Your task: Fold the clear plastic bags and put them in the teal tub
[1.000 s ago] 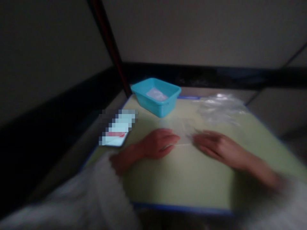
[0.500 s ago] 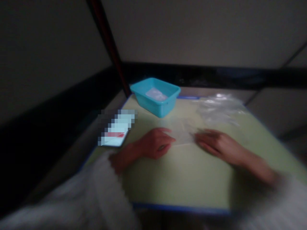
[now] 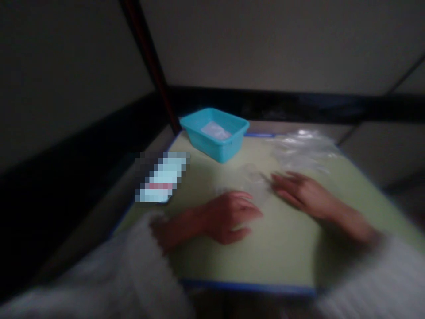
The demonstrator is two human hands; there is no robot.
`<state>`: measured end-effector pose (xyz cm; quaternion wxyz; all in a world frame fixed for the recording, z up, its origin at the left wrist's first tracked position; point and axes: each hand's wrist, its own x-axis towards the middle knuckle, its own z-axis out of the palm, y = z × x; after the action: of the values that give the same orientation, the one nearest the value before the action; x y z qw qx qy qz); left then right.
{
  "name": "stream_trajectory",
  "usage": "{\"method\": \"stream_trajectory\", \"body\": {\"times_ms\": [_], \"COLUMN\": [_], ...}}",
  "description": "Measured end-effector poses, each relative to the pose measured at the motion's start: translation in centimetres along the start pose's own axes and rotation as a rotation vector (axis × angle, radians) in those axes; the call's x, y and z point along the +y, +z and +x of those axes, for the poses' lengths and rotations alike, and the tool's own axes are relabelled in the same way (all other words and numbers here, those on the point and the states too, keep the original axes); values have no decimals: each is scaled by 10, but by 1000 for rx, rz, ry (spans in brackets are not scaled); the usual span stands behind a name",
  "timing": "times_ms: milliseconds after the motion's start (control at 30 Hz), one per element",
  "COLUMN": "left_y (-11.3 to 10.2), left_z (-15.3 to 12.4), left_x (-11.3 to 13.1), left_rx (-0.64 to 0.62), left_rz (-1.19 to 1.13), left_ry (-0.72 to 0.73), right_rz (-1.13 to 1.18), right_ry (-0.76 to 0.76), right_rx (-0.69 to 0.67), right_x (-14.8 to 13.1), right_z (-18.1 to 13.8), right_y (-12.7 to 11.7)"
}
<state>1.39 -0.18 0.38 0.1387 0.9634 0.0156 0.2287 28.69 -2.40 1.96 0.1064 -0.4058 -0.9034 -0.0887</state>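
Note:
My left hand [image 3: 229, 215] rests on the pale green mat [image 3: 265, 248] with its fingers stretched out and slightly apart, holding nothing. My right hand [image 3: 299, 192] lies flat to the right, fingers extended toward a small clear plastic bag [image 3: 254, 181] that sits between the two hands. The right fingertips touch or nearly touch the bag's edge; blur keeps me from telling which. Both wrists wear fuzzy white sleeves.
A turquoise plastic tub [image 3: 215, 133] with a pale bag inside stands at the mat's far edge. A heap of clear plastic bags [image 3: 303, 148] lies at the back right. A phone [image 3: 161, 179] lies at the mat's left edge. Dark walls surround the table.
My left hand has slid toward me and a little right, away from the small clear bag, and its fingers have spread. My right hand has stayed almost in place.

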Motion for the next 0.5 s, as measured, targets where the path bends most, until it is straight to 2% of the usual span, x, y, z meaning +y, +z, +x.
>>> {"method": "stream_trajectory", "body": {"times_ms": [267,333,500], "left_y": [7,4,-8], "left_z": [5,5,-5], "left_x": [18,11,-26], "left_rx": [-148,-127,9], "left_rz": [-33,-5,105], "left_ry": [-12,-105,-507], "right_rz": [32,31,112], "right_ry": [8,27,86], "right_rx": [30,55,54], "right_x": [-1,-4,-13], "right_z": [4,5,7], "right_y": [6,8,10]}}
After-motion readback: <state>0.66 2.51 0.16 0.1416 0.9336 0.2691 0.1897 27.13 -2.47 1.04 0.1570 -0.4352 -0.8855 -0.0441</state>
